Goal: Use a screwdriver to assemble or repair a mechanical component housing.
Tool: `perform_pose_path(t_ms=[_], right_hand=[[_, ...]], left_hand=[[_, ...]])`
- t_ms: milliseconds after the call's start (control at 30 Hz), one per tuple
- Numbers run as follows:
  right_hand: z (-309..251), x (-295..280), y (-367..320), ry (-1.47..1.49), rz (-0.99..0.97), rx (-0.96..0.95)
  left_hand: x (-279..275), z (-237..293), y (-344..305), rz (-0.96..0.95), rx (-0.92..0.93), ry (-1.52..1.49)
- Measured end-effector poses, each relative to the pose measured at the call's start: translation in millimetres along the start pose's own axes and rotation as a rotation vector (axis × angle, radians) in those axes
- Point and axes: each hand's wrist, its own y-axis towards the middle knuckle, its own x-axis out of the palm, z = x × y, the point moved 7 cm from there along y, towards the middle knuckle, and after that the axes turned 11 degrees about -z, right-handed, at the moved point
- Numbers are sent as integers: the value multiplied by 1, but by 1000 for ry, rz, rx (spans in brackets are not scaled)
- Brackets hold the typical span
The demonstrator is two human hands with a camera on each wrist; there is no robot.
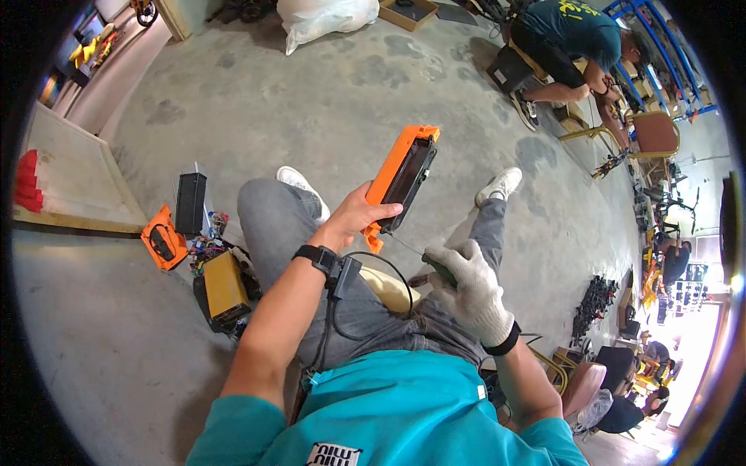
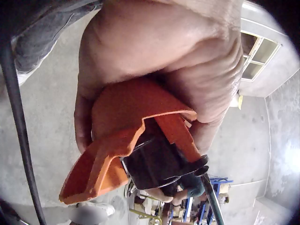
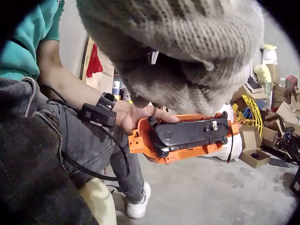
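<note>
My bare left hand (image 1: 351,220) grips a long orange plastic housing (image 1: 390,172) near its lower end, thumb across the front. Set into the housing is a black box-like part (image 3: 187,135), with small round knobs at its corners and a small light-coloured connector on its face. A knit glove covers my right hand (image 1: 472,293), which holds a screwdriver (image 1: 440,268) by its dark green handle. The metal shaft (image 2: 213,199) reaches to the black corner tab at the housing's lower end. In the right wrist view the glove hides most of the screwdriver.
On the floor at left lie an orange frame (image 1: 165,239), a black box (image 1: 191,203), a yellow box (image 1: 225,286) and loose wiring. A white sack (image 1: 326,17) stands ahead. Another person (image 1: 571,46) bends over at upper right, near a chair (image 1: 654,133). Black parts (image 1: 595,309) are heaped at right.
</note>
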Motion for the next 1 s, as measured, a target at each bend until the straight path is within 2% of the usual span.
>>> perform_pose_path(t_ms=[267, 333, 567, 667, 800, 1000], right_hand=[[1, 1, 0, -17, -1, -70], [-4, -4, 0, -101, 32, -133], [-10, -8, 0, -223, 35, -181], [-8, -6, 5, -296, -27, -137], [-16, -2, 8, -395, -55, -186], [-21, 0, 11, -455, -137, -151]], left_hand=[[2, 3, -1, -2, -18, 21], [1, 0, -1, 16, -28, 30], [-3, -4, 3, -9, -49, 49], [-5, -8, 6, -51, -83, 58], [1, -7, 6, -110, -58, 42], [4, -5, 8, -67, -28, 125]])
